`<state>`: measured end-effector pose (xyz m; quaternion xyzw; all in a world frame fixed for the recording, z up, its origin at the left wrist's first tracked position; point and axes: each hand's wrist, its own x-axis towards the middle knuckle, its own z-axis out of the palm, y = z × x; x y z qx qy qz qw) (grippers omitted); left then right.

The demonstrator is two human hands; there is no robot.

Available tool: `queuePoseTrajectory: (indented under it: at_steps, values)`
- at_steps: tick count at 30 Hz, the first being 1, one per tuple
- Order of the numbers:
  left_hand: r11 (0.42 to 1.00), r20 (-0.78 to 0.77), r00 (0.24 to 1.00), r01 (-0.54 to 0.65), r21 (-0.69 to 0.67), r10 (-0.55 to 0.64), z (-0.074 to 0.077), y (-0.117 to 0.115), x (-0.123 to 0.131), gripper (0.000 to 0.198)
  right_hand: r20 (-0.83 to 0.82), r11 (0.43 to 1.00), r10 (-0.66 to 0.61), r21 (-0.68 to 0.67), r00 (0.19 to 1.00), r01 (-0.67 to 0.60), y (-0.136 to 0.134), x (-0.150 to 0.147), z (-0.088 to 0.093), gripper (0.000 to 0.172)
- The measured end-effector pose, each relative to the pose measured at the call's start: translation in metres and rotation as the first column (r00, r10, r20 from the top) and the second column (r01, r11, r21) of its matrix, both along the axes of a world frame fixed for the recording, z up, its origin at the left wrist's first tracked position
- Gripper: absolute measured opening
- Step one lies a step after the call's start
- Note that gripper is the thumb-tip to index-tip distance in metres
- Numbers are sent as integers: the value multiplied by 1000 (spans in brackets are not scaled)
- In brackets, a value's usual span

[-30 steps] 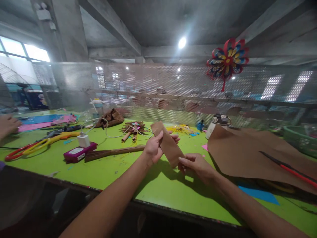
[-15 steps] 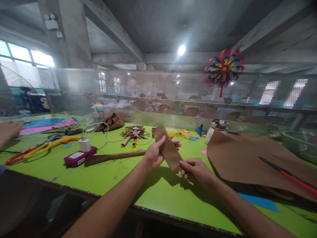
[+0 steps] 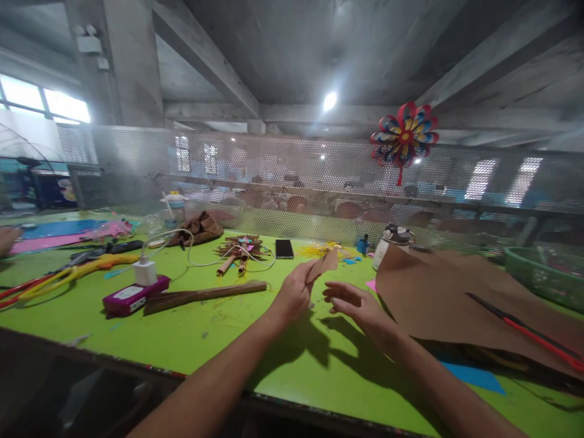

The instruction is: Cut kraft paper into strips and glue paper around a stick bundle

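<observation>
My left hand grips a folded piece of brown paper above the green table. The paper is turned nearly edge-on, its far end pointing up and right. Just to the right, my right hand hovers apart from the paper with its fingers spread and curved, holding nothing. Left of my hands lies a long strip of folded brown paper. Large brown paper sheets lie to the right, with red-handled scissors on top.
A phone and a brown paper craft piece lie behind my hands. At left are a purple power block and yellow-handled scissors. A bottle and green basket stand at right. Another person's hand shows far left.
My right hand has let go of the brown paper and opened beside it. My left hand has turned the paper from face-on to nearly edge-on, uncovering the phone behind. The view shifted slightly.
</observation>
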<state>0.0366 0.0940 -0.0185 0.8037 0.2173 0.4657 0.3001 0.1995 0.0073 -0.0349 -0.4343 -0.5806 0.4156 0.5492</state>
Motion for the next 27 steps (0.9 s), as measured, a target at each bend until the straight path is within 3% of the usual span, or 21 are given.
queuePoseTrajectory:
  at_steps: [2,4,6,9,12,15,18,21,24,27]
  values:
    - [959,-177,963,-158,236,202,0,-1,-1,45,-70,993,94,75,993,-89,-5,0,6,39]
    - [878,-301,871,-250,409,388,0,-5,-1,54,-182,984,148,128,972,-126,-7,0,11,36]
    - [802,-357,787,-271,533,503,1,-8,0,55,-309,986,133,135,942,-95,-7,1,12,36]
    - [739,-381,734,-239,630,562,1,-12,2,57,-387,999,31,53,921,-11,-2,4,9,38]
    - [750,-408,741,-192,633,533,-2,-14,4,60,-327,995,-92,-73,941,72,3,7,4,39]
    - [811,-427,787,-152,565,445,-4,-14,6,64,-243,981,-176,-117,954,152,7,10,0,41]
    - [904,-415,869,-82,419,271,-3,-14,5,68,-151,971,-237,-79,960,227,9,17,1,40]
    - [983,-326,942,-17,184,77,3,-11,1,73,-81,964,-263,-56,961,259,9,24,8,32]
    - [999,-231,973,3,42,6,14,-3,-3,49,-25,971,-237,-39,971,236,8,28,17,27]
    - [996,-319,944,85,-16,-85,29,3,-5,16,19,984,-179,-12,984,180,3,25,27,27]
